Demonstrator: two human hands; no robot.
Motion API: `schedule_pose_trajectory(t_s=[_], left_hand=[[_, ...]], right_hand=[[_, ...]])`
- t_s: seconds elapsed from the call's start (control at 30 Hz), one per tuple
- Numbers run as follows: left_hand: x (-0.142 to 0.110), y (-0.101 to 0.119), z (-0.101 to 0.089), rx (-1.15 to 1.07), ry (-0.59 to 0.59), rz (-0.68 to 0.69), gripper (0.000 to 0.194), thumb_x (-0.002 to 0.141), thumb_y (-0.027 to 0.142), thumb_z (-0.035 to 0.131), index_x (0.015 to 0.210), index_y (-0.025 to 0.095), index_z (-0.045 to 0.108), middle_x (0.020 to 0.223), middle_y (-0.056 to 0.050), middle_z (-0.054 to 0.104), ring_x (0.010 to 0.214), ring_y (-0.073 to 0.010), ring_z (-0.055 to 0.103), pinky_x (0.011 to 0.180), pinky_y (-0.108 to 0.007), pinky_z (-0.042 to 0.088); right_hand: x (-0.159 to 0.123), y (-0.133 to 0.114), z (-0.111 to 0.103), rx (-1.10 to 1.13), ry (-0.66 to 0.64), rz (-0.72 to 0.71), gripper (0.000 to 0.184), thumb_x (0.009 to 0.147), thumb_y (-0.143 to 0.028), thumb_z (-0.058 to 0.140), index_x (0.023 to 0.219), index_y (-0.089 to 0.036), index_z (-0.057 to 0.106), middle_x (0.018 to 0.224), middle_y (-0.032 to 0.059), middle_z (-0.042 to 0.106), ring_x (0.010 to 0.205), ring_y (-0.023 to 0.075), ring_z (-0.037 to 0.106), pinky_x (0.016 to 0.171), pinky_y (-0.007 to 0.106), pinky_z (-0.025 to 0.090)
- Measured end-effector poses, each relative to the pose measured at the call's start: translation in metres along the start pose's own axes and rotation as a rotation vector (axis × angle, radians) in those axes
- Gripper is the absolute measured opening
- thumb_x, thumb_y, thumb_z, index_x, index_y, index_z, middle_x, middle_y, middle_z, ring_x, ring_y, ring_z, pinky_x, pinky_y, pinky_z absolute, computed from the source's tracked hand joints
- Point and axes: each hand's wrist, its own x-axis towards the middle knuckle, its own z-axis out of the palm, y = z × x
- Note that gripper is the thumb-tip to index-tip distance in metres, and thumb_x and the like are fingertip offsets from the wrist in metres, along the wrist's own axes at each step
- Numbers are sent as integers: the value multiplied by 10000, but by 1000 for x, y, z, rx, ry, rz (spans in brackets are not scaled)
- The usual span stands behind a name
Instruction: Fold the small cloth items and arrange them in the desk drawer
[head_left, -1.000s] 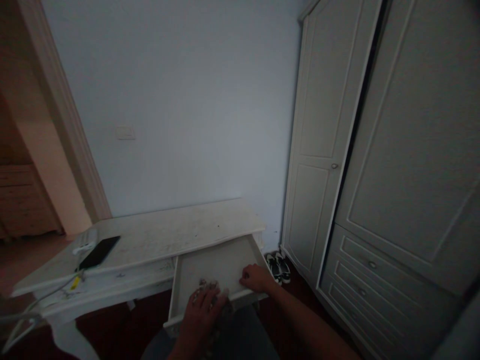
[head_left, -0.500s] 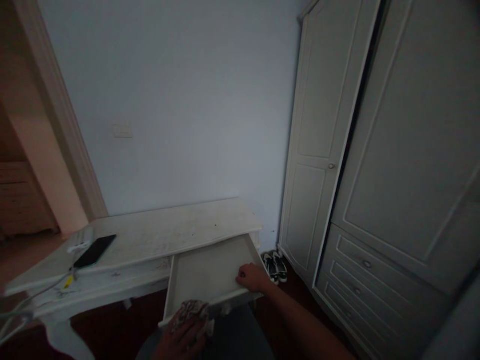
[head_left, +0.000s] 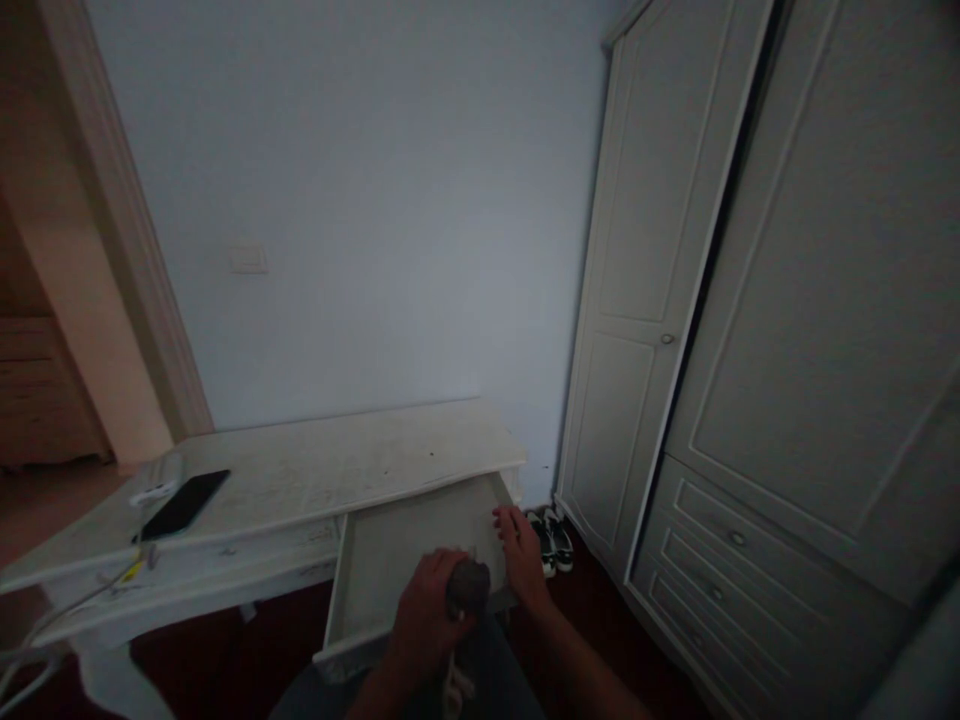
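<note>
Head view, and the left hand (head_left: 431, 605) has a firm hold of a bunched, greyish cloth (head_left: 469, 588), the wad bulging out between thumb and fingers! That cloth sits right over the front edge of the pulled-out drawer (head_left: 401, 545), towards its right half, with the person's legs (head_left: 487, 665) just below. A pale strip (head_left: 454, 690) dangles under the wad, and it's too dim to tell whether it belongs to the cloth.

Over to the right hand (head_left: 519, 545): loosely open, fingers a little bent, nothing in its grasp, up at the drawer's right side; whether it touches that side, I cannot tell. Both hands are close together here, but apart.

Out on the desk (head_left: 367, 450), the white top is scuffed and spotted. At its left end lies a flat black device (head_left: 184, 503), a white object (head_left: 159, 480) just beside it, and a cable (head_left: 71, 605) with a yellow tag (head_left: 133, 571) running off the front edge. Down on the dark red floor (head_left: 202, 640), a pair of black-and-white shoes (head_left: 553, 540) stands between desk and wardrobe (head_left: 656, 230), whose doors are pale and panelled.
</note>
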Motion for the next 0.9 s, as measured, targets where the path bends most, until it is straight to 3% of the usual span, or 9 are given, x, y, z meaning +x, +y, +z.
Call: schedule_pose_trajectory(t_s=[0.07, 0.17, 0.23, 0.33, 0.43, 0.53, 0.77, 0.83, 0.9], left_hand=[[17, 17, 2, -346, 151, -164, 569, 720, 389, 834, 1232, 229, 646, 1206, -110, 735, 1111, -308, 688, 1024, -448, 535], [33, 37, 4, -861, 256, -405, 741, 679, 613, 871, 1257, 230, 608, 1169, -98, 747, 1044, -283, 722, 965, -408, 569], [35, 47, 4, -1139, 163, -503, 781, 687, 722, 831, 1259, 231, 624, 1196, -103, 741, 1079, -280, 723, 981, -400, 567], [29, 53, 2, -1311, -80, -503, 753, 786, 775, 732, 1312, 246, 629, 1307, -115, 705, 1173, -288, 694, 1007, -406, 557], [18, 48, -2, -1171, -326, -393, 778, 797, 735, 763, 1407, 291, 571, 1385, -108, 672, 1200, -296, 678, 956, -398, 570], [14, 33, -15, -879, -505, -253, 721, 889, 705, 680, 1471, 304, 533, 1443, -114, 642, 1190, -284, 680, 955, -403, 565], [1, -53, -66, 253, -206, -156, 537, 997, 611, 431, 1233, 214, 705, 1321, -156, 722, 1243, -325, 655, 1127, -469, 446], [-7, -70, -72, 366, -273, -156, 526, 1027, 574, 357, 1189, 221, 713, 1263, -146, 747, 1218, -308, 672, 1093, -436, 457], [-13, -74, -73, 397, -363, -188, 523, 1047, 567, 310, 1183, 249, 703, 1199, -117, 771, 1146, -278, 706, 1020, -389, 482]], right_hand=[[-20, -11, 1, 123, 51, -121, 530, 1057, -629, 386, 1315, -238, 633, 1241, 108, 683, 1116, 267, 654, 970, 394, 531], [-45, -32, 0, 173, -84, -286, 807, 896, -660, 690, 1556, -264, 447, 1524, 135, 496, 1389, 322, 518, 1147, 464, 455], [-52, -42, -4, 211, -157, -295, 998, 758, -586, 857, 1587, -267, 402, 1602, 147, 397, 1473, 353, 434, 1198, 484, 410], [-55, -40, -15, 241, -175, -264, 896, 694, -405, 898, 1486, -279, 498, 1552, 131, 457, 1437, 351, 476, 1187, 482, 418], [-58, -25, -28, 297, -149, -158, 721, 704, -266, 775, 1381, -272, 529, 1359, 99, 616, 1214, 298, 644, 1050, 436, 524], [-57, -11, -51, 271, -164, -75, 704, 664, -222, 712, 1343, -255, 532, 1250, 86, 682, 1050, 269, 701, 925, 393, 569], [-35, 24, -139, -171, -108, -185, 656, 662, -208, 637, 1316, -240, 603, 1288, 98, 668, 1167, 306, 649, 1031, 456, 502], [-42, 39, -136, -169, -88, -186, 621, 648, -209, 620, 1268, -227, 604, 1213, 90, 667, 1089, 294, 657, 964, 430, 524], [-58, 52, -111, -168, -66, -192, 543, 633, -219, 636, 1175, -223, 615, 1126, 78, 650, 1016, 286, 647, 900, 409, 536]])
